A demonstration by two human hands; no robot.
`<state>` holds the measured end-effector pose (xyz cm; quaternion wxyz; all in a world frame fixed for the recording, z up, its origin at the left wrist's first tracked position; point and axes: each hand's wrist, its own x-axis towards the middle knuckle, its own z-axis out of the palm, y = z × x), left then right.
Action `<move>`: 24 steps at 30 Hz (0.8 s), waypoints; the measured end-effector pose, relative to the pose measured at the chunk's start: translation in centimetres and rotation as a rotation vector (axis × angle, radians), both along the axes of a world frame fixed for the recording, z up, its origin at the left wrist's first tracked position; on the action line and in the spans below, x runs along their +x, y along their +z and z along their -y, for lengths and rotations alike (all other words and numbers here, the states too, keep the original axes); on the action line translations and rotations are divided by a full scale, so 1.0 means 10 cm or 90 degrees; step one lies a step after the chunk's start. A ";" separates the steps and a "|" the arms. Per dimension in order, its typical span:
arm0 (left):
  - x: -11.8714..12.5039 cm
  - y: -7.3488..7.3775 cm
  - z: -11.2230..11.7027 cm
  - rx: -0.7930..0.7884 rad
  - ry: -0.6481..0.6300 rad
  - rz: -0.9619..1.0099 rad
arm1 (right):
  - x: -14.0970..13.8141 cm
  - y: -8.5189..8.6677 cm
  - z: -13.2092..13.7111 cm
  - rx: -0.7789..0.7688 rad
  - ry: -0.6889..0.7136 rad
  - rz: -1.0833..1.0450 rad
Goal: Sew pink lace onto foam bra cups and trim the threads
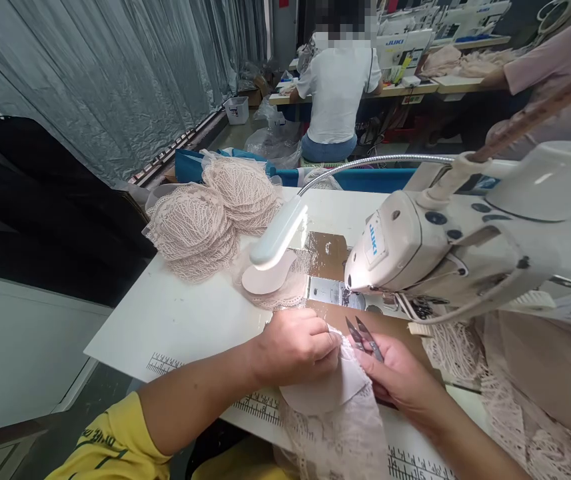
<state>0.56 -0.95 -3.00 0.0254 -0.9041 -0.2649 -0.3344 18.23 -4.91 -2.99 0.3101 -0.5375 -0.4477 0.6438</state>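
My left hand (301,348) is closed on the upper edge of a pale pink lace piece (338,437), which hangs down over the front edge of the table. A smooth, rounded pale pad (318,396) lies against this lace, below my left fingers. In my right hand (399,371) is a pair of thread snips (371,347), its dark blades apart and pointing up and away from me. My right fingertips are close to the lace edge; whether they also grip it I cannot tell.
A sewing machine (415,247) stands on the right, under a bent lamp (279,233). Stacked lace pieces (190,227) sit at the back left, near a pale pad on lace (268,275). More lace fabric (530,387) lies at right. Co-workers (338,93) sit beyond.
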 end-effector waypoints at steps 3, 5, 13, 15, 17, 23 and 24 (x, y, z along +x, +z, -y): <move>0.03 -0.01 0.01 0.029 -0.019 0.003 | -0.04 0.04 -0.02 -0.007 -0.001 -0.012; 0.02 -0.01 0.01 0.039 -0.027 0.001 | -0.03 0.05 -0.04 0.021 0.006 0.015; -0.06 0.05 0.01 0.094 -0.026 0.010 | 0.15 -0.03 -0.12 0.114 0.016 0.128; -0.07 0.06 0.01 0.101 -0.041 0.018 | 0.17 -0.04 -0.13 0.131 0.024 0.143; -0.09 0.06 0.01 0.107 -0.054 0.018 | 0.17 -0.06 -0.13 0.155 0.026 0.148; -0.07 0.04 0.01 0.106 -0.049 -0.006 | 0.15 -0.08 -0.08 0.097 -0.028 0.083; -0.06 0.03 0.00 0.088 -0.053 0.004 | 0.13 -0.07 -0.07 0.092 -0.036 0.076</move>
